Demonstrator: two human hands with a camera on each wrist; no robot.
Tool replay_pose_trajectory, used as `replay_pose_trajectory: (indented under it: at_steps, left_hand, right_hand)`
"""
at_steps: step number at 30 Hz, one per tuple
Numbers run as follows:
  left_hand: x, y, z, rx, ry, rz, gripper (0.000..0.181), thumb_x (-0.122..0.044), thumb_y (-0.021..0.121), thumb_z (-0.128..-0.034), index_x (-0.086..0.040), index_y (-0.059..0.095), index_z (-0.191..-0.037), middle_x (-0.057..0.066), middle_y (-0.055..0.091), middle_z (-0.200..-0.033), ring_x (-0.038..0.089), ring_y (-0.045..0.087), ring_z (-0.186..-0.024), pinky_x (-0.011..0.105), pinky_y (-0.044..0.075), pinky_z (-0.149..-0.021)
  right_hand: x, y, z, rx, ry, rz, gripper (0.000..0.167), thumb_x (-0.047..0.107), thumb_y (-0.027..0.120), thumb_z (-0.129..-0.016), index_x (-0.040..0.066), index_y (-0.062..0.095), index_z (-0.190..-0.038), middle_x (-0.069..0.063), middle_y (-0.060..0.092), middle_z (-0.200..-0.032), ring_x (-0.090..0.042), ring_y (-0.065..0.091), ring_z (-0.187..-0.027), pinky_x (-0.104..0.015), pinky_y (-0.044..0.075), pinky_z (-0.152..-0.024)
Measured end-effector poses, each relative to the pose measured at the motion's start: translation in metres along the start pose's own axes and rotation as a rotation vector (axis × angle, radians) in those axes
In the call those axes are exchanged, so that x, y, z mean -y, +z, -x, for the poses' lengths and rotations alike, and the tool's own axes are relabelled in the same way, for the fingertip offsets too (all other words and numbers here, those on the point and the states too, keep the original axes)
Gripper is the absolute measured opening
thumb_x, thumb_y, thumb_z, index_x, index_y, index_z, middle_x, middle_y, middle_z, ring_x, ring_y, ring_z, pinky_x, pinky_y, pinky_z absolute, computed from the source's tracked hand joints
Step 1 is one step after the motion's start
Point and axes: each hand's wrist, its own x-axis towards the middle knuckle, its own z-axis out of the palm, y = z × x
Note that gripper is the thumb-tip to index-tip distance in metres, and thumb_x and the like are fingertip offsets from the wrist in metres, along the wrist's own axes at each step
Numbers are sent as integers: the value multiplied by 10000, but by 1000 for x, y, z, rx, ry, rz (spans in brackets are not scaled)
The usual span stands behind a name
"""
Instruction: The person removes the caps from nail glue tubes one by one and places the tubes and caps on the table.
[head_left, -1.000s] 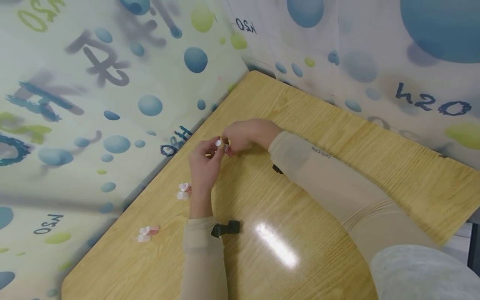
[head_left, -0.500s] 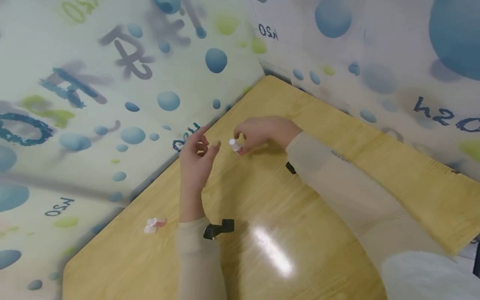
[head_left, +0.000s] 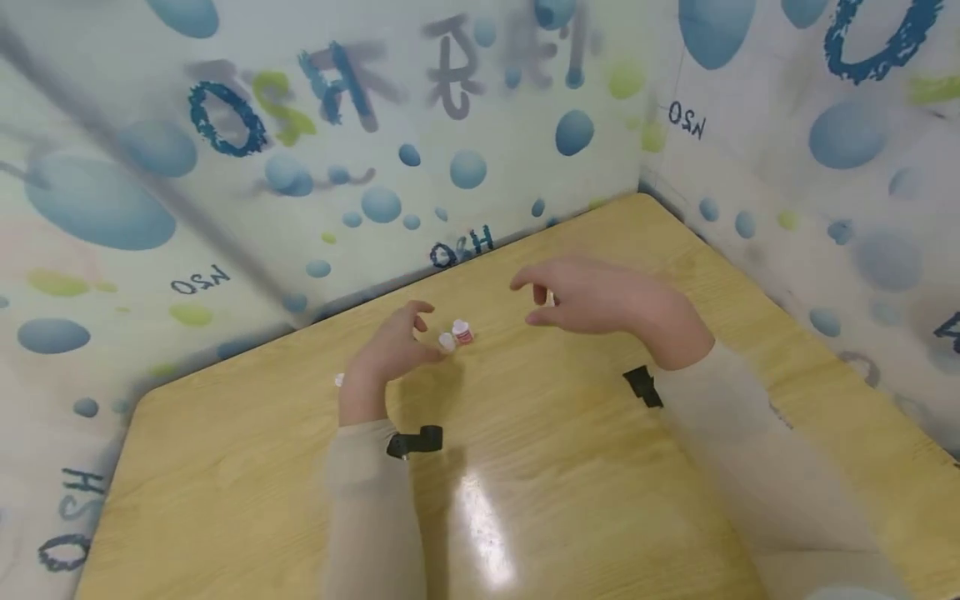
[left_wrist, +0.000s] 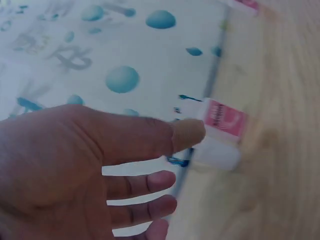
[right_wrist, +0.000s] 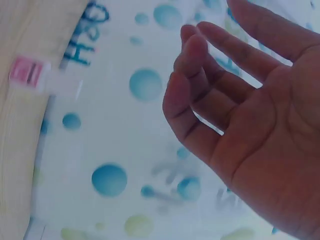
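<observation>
A small white bottle with a red-pink label is on the table, a white cap-like piece beside it. My left hand is just left of them, fingers loosely bent and holding nothing. In the left wrist view its thumb overlaps the edge of the labelled bottle; whether they touch I cannot tell. Further right, my right hand hovers over the table with relaxed fingers. A white bit shows behind those fingers, mostly hidden. The right wrist view shows a blurred pink-labelled bottle apart from the hand.
Another white piece peeks out behind the left wrist. The wooden table ends at patterned walls along the back and right. A pink-labelled item lies at the top of the left wrist view.
Both hands were together at a small bottle; they have since parted. The left hand let go and moved toward another bottle; the right released its bottle and lifted. The head view swung left.
</observation>
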Motion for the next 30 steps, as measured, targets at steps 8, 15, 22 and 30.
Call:
replay_pose_trajectory:
  at_steps: [8,15,22,30]
  left_hand:
    - [20,23,-20,8,35,75,361,-232,752,-936,-71,689,-1253,176,681,-1249,333,630,-1128,502,524,-993]
    - [2,-1,3,-187,43,219,303,-318,731,-981,-110,718,-1201,114,676,-1247,303,610,-1100,437,521,-893]
    - [-62,-12,26,-474,371,576,246,-248,807,-949,-89,806,-1136,-11,644,-1187,187,577,-1080,370,517,-936]
    - [-46,-18,30,-540,371,585,259,-166,788,-936,-77,796,-1179,-36,602,-1227,217,579,-1110,389,497,-987]
  right_hand:
    - [41,52,-16,248,12,-6,544,375,696,-1039,172,564,-1526,22,696,-1079,-155,637,-972,-379,537,-895]
    - [49,54,-40,76,132,-286,492,449,609,-1076,142,607,-1461,-65,725,-1181,-215,678,-959,-357,566,-806]
    - [54,44,-54,-229,36,-1391,447,436,472,-1130,87,643,-1351,-17,709,-1098,-171,658,-921,-262,575,-719]
    - [81,66,-78,-280,6,-1848,260,324,518,-1130,132,692,-1107,10,650,-921,-113,560,-801,-195,494,-709]
